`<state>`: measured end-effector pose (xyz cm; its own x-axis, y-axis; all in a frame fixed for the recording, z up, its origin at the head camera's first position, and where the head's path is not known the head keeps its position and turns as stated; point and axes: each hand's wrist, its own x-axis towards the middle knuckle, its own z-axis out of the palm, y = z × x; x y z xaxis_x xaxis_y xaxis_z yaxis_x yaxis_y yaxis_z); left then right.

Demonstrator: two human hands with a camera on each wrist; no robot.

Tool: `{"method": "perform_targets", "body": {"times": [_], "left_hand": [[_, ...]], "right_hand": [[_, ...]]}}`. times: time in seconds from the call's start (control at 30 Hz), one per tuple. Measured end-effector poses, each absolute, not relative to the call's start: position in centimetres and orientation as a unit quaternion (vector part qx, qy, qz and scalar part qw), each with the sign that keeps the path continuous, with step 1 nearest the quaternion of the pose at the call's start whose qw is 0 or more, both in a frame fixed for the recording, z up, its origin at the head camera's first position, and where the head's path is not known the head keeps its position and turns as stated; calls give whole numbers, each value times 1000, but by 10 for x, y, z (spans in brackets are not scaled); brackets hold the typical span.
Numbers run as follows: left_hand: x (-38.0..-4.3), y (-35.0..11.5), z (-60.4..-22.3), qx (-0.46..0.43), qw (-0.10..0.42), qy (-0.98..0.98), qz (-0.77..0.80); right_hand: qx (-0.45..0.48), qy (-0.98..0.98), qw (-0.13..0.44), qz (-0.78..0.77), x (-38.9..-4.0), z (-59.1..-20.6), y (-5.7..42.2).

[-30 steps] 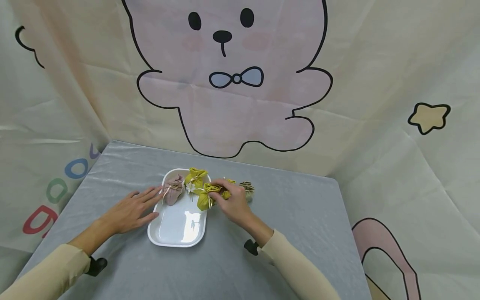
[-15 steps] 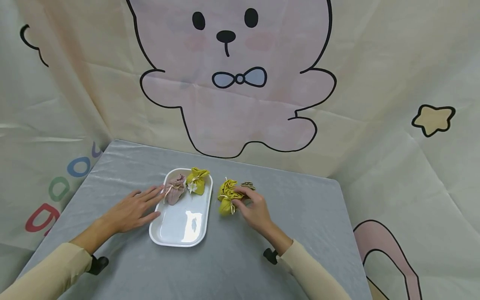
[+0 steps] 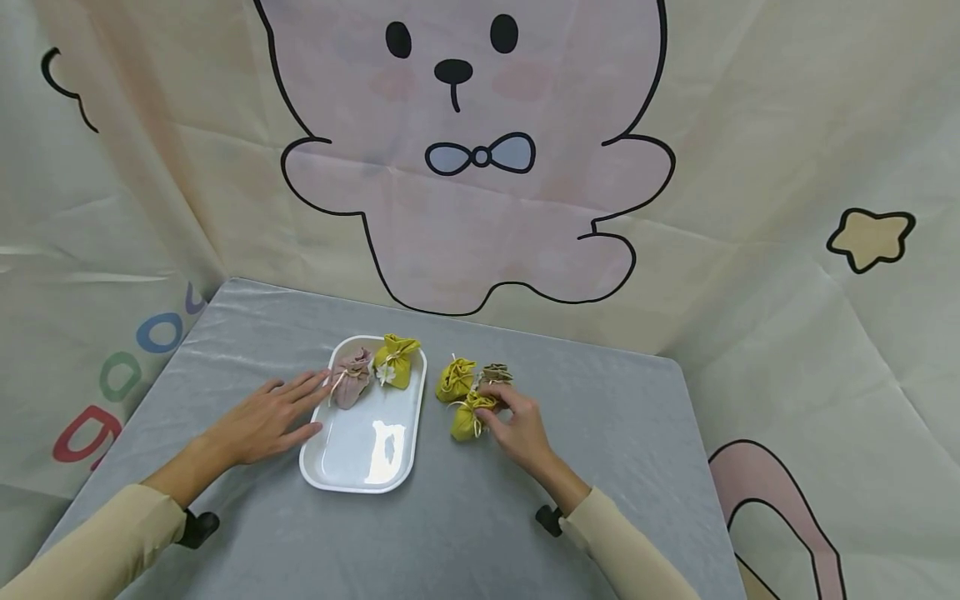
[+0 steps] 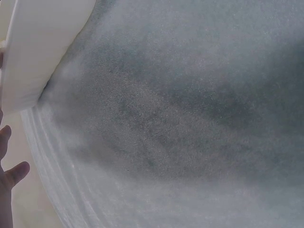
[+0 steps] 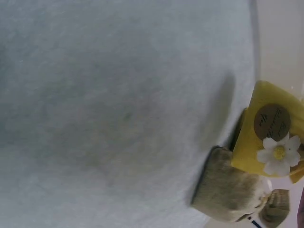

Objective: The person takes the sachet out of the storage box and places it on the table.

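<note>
My right hand (image 3: 521, 433) pinches the gathered neck of a yellow drawstring pouch (image 3: 466, 423) to the right of the tray. In the right wrist view this yellow pouch (image 5: 259, 102) shows a white flower and a round brown label. Close behind it are a second yellow pouch (image 3: 453, 381) and an olive-brown pouch (image 3: 495, 374), partly hidden by my fingers. With fingers straight, my left hand (image 3: 258, 425) rests at the left rim of a white tray (image 3: 356, 487). Inside the tray's far end lie a dusty-pink pouch (image 3: 350, 385) and a yellow pouch (image 3: 399, 367) with a white flower.
A grey cloth covers the table (image 3: 600, 433). Behind it hangs a cream curtain (image 3: 712, 275) with a printed bear, and its side panels come down along both table edges.
My right hand has carried the yellow pouch from the tray's right rim rightward and slightly nearer, beside the other pouches on the table. The left hand stays at the tray.
</note>
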<state>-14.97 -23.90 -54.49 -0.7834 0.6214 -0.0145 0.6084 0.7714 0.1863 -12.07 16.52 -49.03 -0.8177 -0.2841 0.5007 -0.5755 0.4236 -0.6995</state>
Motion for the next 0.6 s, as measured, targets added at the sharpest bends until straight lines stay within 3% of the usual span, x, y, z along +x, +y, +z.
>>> {"method": "perform_targets", "body": {"times": [0.27,0.6], "left_hand": [[-150,-239,-545,326,38,940,90],[-150,-239,-545,324,34,941,89]], "right_hand": [[219,-848,110,469,-132,-536,181],[210,-878,52,427,-133,-536,186]]}}
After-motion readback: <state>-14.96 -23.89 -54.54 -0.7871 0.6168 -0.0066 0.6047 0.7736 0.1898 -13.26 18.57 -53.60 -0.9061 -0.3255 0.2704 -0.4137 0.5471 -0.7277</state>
